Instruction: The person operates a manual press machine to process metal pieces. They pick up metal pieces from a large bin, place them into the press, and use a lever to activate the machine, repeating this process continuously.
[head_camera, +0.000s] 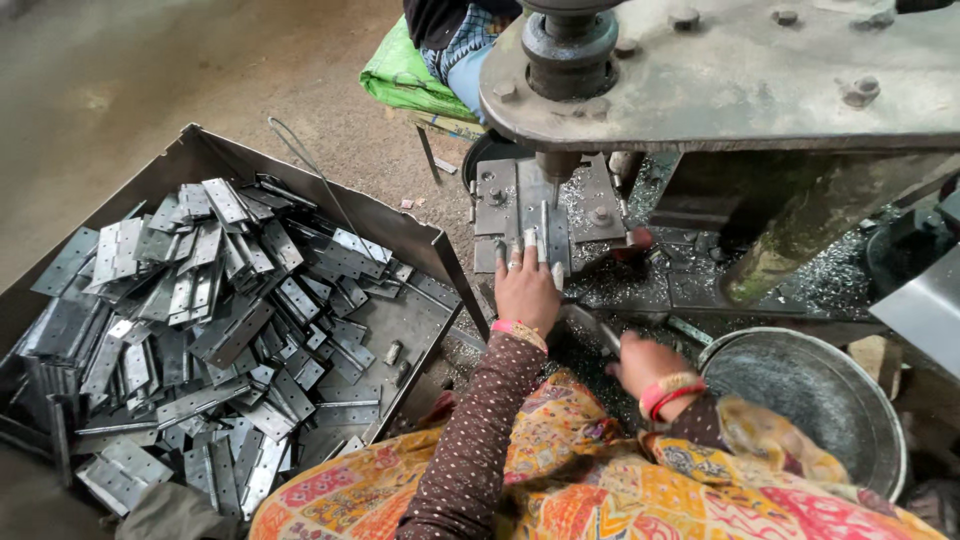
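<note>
My left hand (526, 285) reaches forward and presses a narrow grey metal hinge piece (546, 235) flat on the press bed (600, 205), right under the drill spindle (556, 165). Its fingers lie on the piece, with taped fingertips. My right hand (645, 365) is lower and nearer to me, its fingers closed around a dark metal lever (592, 328) beside the machine. Metal shavings cover the bed around both hands.
A large metal tray (420, 240) on the left holds several loose hinges (220, 320). A round steel bowl (820, 400) stands at the lower right. The heavy machine arm (750, 70) hangs overhead. Another person's clothing and a green sack (400, 75) lie behind.
</note>
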